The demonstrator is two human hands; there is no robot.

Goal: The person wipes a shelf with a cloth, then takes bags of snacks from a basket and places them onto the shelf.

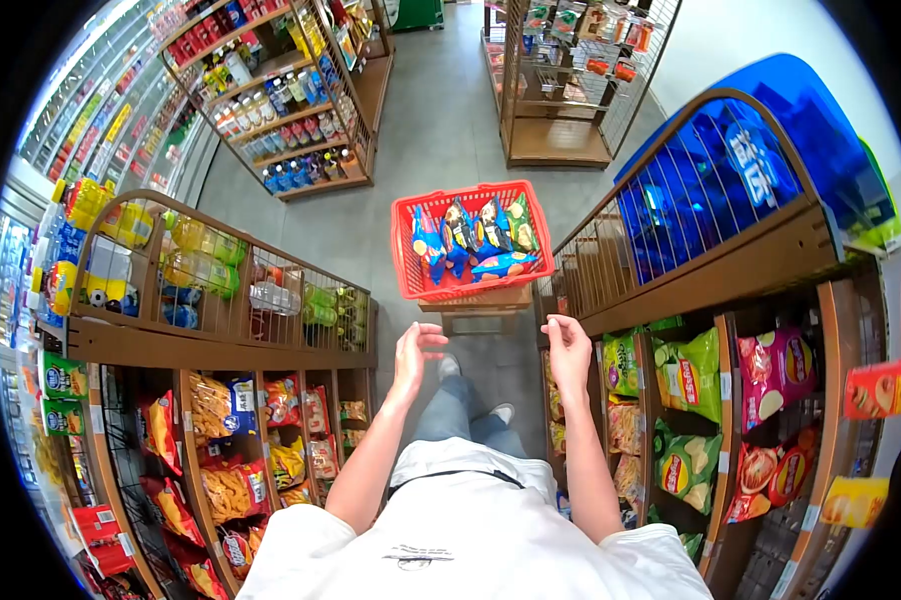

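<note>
A red plastic shopping basket stands just beyond my hands, on top of a brown box-like support. Inside it are several snack bags, among them blue and black ones, a green one and a blue one lying flat. My left hand is raised before the basket's near left corner, fingers apart, holding nothing. To the right, my right hand hovers near the shelf end with its fingers loosely spread and nothing in them. Neither hand touches the basket.
Shelves of snack bags flank me, with green chip bags on the right and red and yellow packets on the left. Bottles fill the left rack's top. Further off stand a drinks rack and a wire rack on grey floor.
</note>
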